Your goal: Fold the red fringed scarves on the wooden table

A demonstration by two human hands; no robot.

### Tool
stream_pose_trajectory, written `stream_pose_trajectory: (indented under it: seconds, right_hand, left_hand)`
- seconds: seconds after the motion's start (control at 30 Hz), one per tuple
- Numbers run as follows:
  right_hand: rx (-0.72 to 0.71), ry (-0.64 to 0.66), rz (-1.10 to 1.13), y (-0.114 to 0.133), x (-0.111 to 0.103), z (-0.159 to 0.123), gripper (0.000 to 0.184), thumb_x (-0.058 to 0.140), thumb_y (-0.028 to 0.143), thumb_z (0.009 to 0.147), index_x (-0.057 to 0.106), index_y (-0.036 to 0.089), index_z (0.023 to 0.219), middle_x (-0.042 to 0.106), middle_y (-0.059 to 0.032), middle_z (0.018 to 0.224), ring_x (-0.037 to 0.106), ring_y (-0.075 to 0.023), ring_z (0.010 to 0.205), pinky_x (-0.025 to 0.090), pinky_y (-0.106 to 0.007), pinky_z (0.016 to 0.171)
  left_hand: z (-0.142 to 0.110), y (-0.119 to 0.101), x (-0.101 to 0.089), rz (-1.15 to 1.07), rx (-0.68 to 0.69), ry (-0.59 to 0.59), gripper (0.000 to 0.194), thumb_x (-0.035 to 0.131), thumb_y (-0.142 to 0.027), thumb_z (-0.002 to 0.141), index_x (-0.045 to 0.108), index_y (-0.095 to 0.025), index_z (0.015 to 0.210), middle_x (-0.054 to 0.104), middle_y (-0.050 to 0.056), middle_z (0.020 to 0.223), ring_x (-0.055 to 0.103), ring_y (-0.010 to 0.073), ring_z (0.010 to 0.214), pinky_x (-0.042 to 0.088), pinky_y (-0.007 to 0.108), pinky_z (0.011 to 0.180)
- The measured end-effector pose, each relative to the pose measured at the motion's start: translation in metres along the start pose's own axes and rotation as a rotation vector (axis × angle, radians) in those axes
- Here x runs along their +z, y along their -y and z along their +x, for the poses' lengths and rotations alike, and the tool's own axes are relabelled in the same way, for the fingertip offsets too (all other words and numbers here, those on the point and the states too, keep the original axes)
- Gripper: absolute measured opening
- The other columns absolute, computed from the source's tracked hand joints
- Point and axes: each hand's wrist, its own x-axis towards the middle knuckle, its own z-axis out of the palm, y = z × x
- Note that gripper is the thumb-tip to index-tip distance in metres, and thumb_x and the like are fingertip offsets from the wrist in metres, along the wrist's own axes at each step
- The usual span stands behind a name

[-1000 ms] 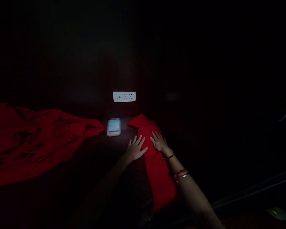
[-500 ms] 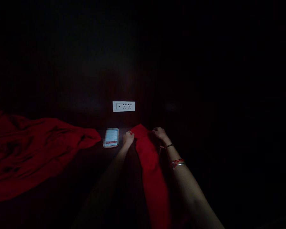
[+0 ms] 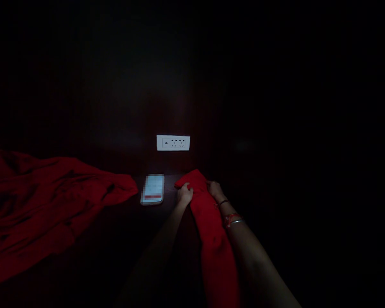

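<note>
A long narrow piece of red cloth [image 3: 213,239], perhaps a sleeve, runs from the bottom of the view up to a broader, angled end between my hands. My left hand [image 3: 185,194] is closed on its left edge, just below that end. On the opposite edge my right hand [image 3: 215,190] is closed too, its fingertips partly hidden against the cloth. Bracelets and a dark band circle my right wrist. Where the cloth goes past the lower edge of the view is hidden.
A lit phone [image 3: 153,189] lies on the dark surface left of my hands. Further left spreads a crumpled red cloth [image 3: 51,205]. A white socket plate [image 3: 173,143] is on the dark wall behind. Deep shadow covers the right side.
My left hand has slid a little down the cloth's left edge, and my right hand sits slightly lower against it. The cloth's end looks straighter and smoother. The view has shifted slightly.
</note>
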Motion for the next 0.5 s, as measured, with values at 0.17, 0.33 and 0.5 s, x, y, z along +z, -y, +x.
stream_pose_trajectory:
  seconds: [0.17, 0.33, 0.5]
  right_hand:
    - [-0.047, -0.074, 0.005, -0.004, -0.002, -0.003, 0.033, 0.034, 0.017, 0.081, 0.054, 0.015, 0.107, 0.056, -0.0059, 0.108, 0.050, -0.0123, 0.099, 0.034, -0.018, 0.084]
    - [-0.149, -0.130, 0.028, -0.002, -0.009, -0.007, 0.033, 0.035, 0.021, 0.082, 0.053, 0.015, 0.108, 0.054, -0.0051, 0.111, 0.047, -0.0105, 0.101, 0.031, -0.018, 0.088]
    - [-0.196, -0.045, 0.030, -0.003, -0.004, -0.005, 0.032, 0.042, 0.021, 0.078, 0.054, 0.016, 0.107, 0.056, -0.0046, 0.109, 0.049, -0.0121, 0.100, 0.034, -0.018, 0.086]
  left_hand:
    - [-0.006, -0.012, 0.004, -0.037, 0.001, 0.002, 0.056, 0.057, -0.036, 0.067, 0.042, -0.009, 0.114, 0.056, 0.017, 0.104, 0.052, 0.0244, 0.097, 0.040, 0.026, 0.073]
    - [0.001, -0.015, 0.012, -0.031, -0.009, 0.013, 0.064, 0.060, -0.028, 0.065, 0.034, -0.008, 0.120, 0.055, 0.016, 0.105, 0.053, 0.0226, 0.094, 0.042, 0.024, 0.070]
    - [0.009, -0.001, 0.007, 0.033, 0.041, 0.100, 0.037, 0.052, -0.015, 0.067, 0.050, -0.015, 0.103, 0.061, 0.007, 0.091, 0.058, 0.0166, 0.078, 0.043, 0.022, 0.064]
